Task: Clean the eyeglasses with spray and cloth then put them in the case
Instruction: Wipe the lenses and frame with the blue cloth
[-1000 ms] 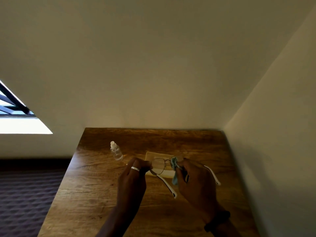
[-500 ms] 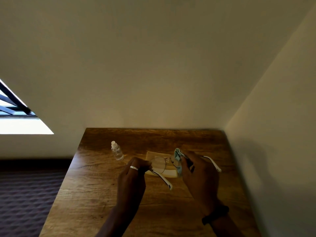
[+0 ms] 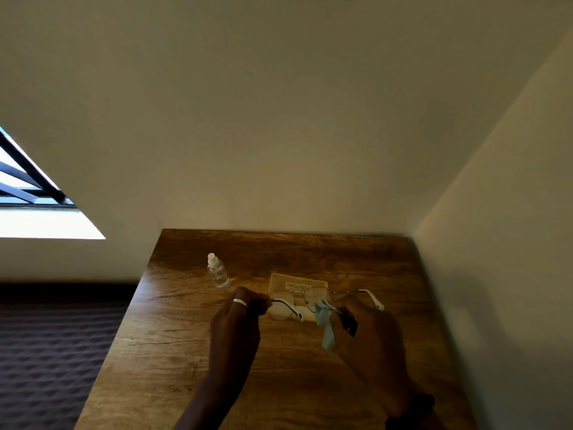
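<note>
Listing from the left: window (image 3: 28, 193), bright, with dark bars, set in the left wall; patterned dark floor covering (image 3: 52, 352) below it.

Wooden table (image 3: 192, 361), pushed into the room's corner.

Spray bottle (image 3: 217, 272), small, clear, white cap, upright on the table, well apart from both hands and to the left of the case.

Left hand (image 3: 237, 324), silver ring (image 3: 240, 302) on one finger; fingertips pressed together, pinching the left end of the eyeglasses at the hinge.

Eyeglasses (image 3: 291, 305), thin wire frame, held above the table between the two hands, in front of the case; temples unfolded, each with a white tip, the left one angled toward the camera, the right one reaching out past the right hand.

Case (image 3: 297, 282), flat, pale yellow, lying on the table just behind the eyeglasses; whether it is open cannot be told.

Cloth (image 3: 325, 324), light blue, bunched at the right lens, loose end hanging down.

Right hand (image 3: 369, 333), dark band at the wrist; fingers closed on the cloth, pinching it against the right lens.
</note>
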{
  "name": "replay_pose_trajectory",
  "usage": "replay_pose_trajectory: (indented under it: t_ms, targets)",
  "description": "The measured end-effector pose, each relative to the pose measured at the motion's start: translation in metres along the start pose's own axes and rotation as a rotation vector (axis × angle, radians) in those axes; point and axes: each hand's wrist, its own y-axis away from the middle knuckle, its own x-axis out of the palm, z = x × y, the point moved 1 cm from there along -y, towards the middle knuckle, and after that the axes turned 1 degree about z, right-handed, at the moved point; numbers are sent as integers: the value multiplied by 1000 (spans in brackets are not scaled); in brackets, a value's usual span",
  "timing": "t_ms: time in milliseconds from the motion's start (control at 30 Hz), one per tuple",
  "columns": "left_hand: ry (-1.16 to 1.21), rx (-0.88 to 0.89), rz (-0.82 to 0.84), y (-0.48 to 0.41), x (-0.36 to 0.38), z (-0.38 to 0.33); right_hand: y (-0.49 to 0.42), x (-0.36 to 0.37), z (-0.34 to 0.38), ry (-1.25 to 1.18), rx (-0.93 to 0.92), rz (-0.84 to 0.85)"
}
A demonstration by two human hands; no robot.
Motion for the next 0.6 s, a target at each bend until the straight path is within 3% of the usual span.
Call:
replay_pose_trajectory:
  t_ms: [133, 233, 300, 500, 600]
  targets:
    - [56, 0, -47, -1, 3, -8, 2, -9, 18, -845, 243, 49]
    - [72, 36, -37, -3, 7, -13, 1, -3, 29, -1080, 380, 97]
    - [52, 119, -9, -2, 9, -19, -4, 2, 36, -1024, 357, 68]
    - [13, 261, 69, -5, 8, -28, -2, 16, 47, -590, -50, 34]
    - [-4, 247, 98, -2, 7, -23, -4, 15, 46, -654, -13, 83]
